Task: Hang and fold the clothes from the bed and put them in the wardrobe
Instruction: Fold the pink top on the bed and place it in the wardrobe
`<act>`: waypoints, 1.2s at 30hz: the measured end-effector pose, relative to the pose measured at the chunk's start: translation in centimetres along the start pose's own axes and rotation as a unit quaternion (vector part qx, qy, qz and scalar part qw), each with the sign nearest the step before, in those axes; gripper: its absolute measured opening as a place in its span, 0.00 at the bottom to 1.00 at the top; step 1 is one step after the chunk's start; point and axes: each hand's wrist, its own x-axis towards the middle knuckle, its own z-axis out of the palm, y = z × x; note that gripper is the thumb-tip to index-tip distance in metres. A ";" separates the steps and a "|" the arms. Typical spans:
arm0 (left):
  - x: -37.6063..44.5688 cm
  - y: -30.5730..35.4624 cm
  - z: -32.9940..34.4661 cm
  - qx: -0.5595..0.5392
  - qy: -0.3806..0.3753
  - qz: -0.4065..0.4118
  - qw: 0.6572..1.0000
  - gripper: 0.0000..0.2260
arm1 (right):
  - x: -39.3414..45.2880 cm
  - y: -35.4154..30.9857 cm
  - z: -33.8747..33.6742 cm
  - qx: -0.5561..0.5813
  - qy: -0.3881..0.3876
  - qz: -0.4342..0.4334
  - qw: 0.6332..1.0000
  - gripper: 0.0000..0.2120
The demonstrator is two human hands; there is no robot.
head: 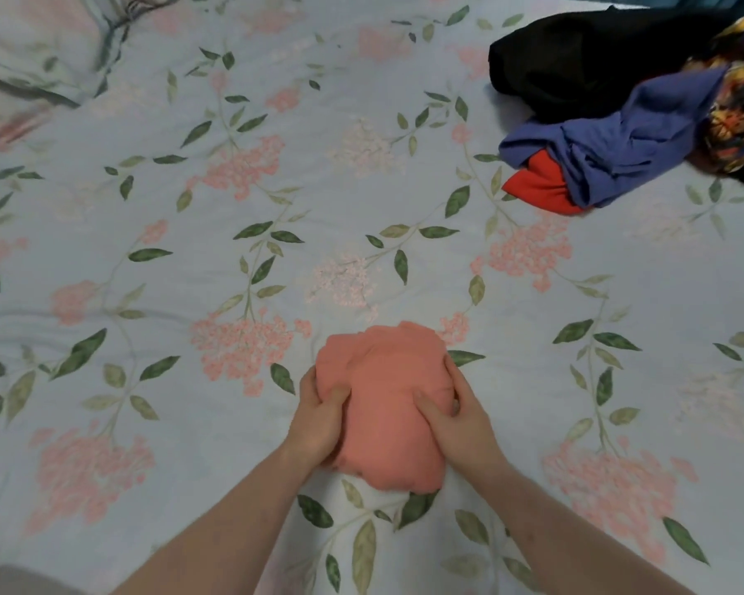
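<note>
Both hands grip pink bundle (383,401) at near centre of bed (147,251): left hand (318,418) and right hand (460,414) fingers clamped on its sides. Clothes pile (632,109) at far right edge. Wide bare floral sheet left and beyond.

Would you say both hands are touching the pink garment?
Touching: the head view shows the left hand and right hand gripping the pink garment from either side.

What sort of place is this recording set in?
Most likely a bedroom: a bed with a floral sheet, a matching pillow at the top left, and a pile of unfolded clothes.
</note>
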 end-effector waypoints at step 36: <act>-63.7 6.9 -15.7 -0.120 0.262 0.141 0.947 0.43 | -50.7 -29.4 -6.1 -0.051 -0.295 -0.156 0.941 0.45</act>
